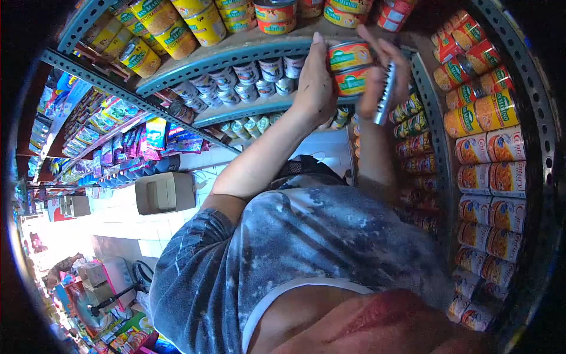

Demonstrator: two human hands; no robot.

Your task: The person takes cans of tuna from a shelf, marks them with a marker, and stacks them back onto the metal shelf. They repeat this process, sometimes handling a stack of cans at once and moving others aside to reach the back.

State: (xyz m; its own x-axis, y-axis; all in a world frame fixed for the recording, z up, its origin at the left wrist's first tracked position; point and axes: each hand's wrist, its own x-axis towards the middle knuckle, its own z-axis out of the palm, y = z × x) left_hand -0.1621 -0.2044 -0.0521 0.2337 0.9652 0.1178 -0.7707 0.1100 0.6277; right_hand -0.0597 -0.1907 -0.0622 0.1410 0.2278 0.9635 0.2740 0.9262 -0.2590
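Note:
Two small stacked cans with yellow, green and orange labels, the upper can and the lower can, are between my hands at the shelf's front edge. My left hand presses along their left side, its fingers pointing up. On the right side, my right hand is curled, its thumb by the lower can. A slim silver object with dark notches lies along my right hand; its kind cannot be made out. Just above stand similar cans on the shelf.
A perforated metal shelf edge curves below the top shelf. Lower down are rows of blue-and-white cans. Stacked cans fill the right-hand shelf. An open cardboard box sits on the tiled floor, near hanging packets.

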